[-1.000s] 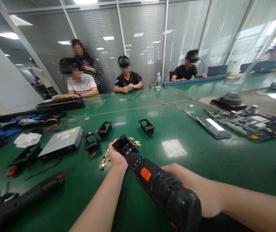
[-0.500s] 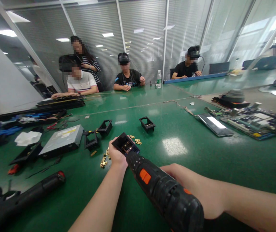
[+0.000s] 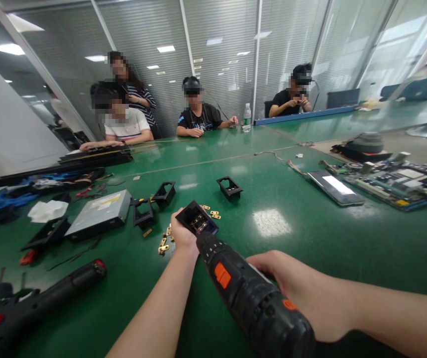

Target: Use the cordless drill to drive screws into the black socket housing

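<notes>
In the head view, the left hand [image 3: 182, 234] is closed around a black housing [image 3: 196, 215], holding it tilted just above the counter [image 3: 310, 233], its open side showing metal parts within. The right hand [image 3: 291, 283] is wrapped around a black power drill [image 3: 236, 281], whose nose points into the housing; the bit's contact cannot be made out. Small brass plates [image 3: 163, 248] lie beside the left hand, near a black frame [image 3: 145, 222].
</notes>
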`<state>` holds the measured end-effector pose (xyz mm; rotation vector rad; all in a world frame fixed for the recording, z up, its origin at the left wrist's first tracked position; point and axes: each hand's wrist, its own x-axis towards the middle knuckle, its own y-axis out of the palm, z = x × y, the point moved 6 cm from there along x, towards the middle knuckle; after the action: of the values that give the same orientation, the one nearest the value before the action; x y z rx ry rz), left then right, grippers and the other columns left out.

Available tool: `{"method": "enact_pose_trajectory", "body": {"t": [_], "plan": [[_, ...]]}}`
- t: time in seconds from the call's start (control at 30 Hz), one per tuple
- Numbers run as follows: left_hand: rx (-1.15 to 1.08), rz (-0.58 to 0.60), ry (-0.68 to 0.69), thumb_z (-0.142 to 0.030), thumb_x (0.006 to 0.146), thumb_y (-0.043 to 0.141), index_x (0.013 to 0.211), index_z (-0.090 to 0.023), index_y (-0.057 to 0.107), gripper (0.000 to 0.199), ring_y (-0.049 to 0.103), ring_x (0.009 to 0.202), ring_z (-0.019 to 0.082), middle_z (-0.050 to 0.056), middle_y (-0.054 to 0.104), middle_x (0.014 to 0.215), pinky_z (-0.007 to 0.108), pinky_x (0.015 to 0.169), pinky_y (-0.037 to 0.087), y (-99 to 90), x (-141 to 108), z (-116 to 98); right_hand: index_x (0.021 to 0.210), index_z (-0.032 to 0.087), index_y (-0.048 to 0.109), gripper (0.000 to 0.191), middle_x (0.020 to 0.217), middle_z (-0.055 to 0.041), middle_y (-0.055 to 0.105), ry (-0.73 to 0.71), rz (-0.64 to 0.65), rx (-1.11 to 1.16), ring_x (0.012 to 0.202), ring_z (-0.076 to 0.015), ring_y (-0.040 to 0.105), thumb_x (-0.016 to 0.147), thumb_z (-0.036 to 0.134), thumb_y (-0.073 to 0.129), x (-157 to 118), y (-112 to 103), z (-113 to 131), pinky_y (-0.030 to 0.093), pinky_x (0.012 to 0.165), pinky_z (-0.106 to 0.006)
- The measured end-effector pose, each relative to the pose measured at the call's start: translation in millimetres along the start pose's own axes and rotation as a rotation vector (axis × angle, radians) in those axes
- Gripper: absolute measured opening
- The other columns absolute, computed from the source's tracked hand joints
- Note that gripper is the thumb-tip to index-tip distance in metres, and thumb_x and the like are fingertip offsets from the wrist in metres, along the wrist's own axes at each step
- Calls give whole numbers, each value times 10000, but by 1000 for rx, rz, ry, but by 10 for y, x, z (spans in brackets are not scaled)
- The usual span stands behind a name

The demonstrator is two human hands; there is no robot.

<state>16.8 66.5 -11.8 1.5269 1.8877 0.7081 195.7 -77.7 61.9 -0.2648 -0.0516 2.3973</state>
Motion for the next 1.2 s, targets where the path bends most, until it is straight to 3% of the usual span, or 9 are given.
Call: {"method": "enact_pose_trajectory", "body": {"t": [0.47,0.67,0.77,0.83,0.9,0.97,1.07,1.2], "plan": [[-15,-31,-18,-484,746,469,716,-133,689,415,658,576,247,100,663,646,406,588,567,-21,4,6,885,133,614,312,722,50,488,-9,8,-43,709,-134,428,618,65,760,18,-23,-64,380,601,-232],[-22,-36,6,-460,756,465,707,-141,677,386,649,574,239,91,671,657,389,574,554,-20,-10,6,859,135,583,247,746,33,534,-108,32,-40,692,-125,437,653,119,718,21,-85,36,398,585,-222],[-33,-76,15,-441,756,467,704,-152,663,353,640,570,224,75,659,645,351,552,529,-31,-12,7,883,121,616,250,765,-13,589,-170,-31,-184,691,-158,504,667,214,701,-12,-178,112,437,578,-251],[-38,-87,25,-442,755,469,715,-156,659,346,635,566,221,67,655,648,347,554,520,-38,-6,2,947,112,653,318,867,-90,668,-228,-168,-359,760,-233,606,686,289,691,-62,-265,143,481,599,-299],[-43,-96,34,-467,759,459,726,-157,660,371,631,562,229,70,655,651,362,557,518,-52,5,-6,1135,98,644,494,1043,-167,704,-323,-295,-529,873,-310,674,701,330,687,-134,-307,171,532,678,-370],[-50,-102,53,-491,760,449,731,-162,659,392,630,561,238,72,655,653,375,558,517,-67,15,-23,1372,78,505,736,1176,-199,689,-382,-333,-627,979,-343,691,701,316,691,-187,-288,165,550,794,-428],[-50,-88,66,-490,751,461,722,-165,656,380,633,564,240,70,652,650,374,557,515,-66,21,-35,1517,107,314,911,1236,-163,682,-309,-331,-621,1053,-321,690,701,254,693,-195,-276,129,546,887,-419],[-76,-76,68,-467,746,514,717,-176,653,324,657,615,228,50,655,659,351,603,526,-53,15,-5,1451,187,434,787,1018,-67,738,-181,-302,-371,859,-236,720,720,215,726,-178,-286,174,573,712,-300]]}}
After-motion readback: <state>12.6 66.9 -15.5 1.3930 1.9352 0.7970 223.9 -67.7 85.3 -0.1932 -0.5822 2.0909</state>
